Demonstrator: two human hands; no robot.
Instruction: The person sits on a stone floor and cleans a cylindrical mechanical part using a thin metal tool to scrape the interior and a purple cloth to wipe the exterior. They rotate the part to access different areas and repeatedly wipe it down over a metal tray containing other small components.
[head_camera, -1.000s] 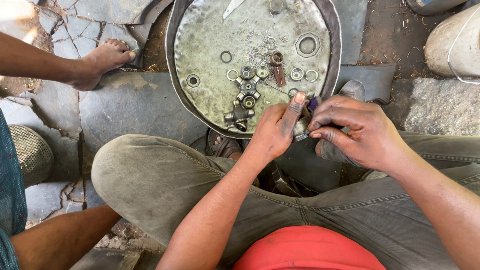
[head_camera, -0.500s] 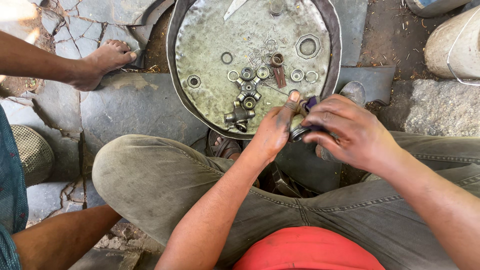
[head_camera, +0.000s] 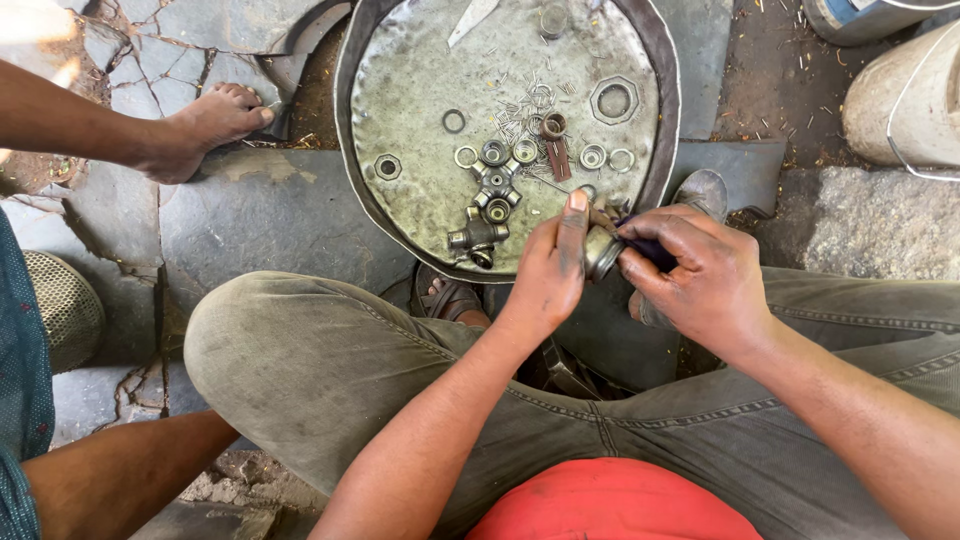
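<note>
Bearing cup, right of frame centre, lies pinched between left hand and right hand, its axis running sideways between them.

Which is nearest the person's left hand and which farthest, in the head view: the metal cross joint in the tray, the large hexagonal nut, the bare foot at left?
From the left hand:
1. Metal cross joint, just left, in the tray.
2. Large hexagonal nut, above, upper right of tray.
3. Bare foot, far left on the stone.
</note>
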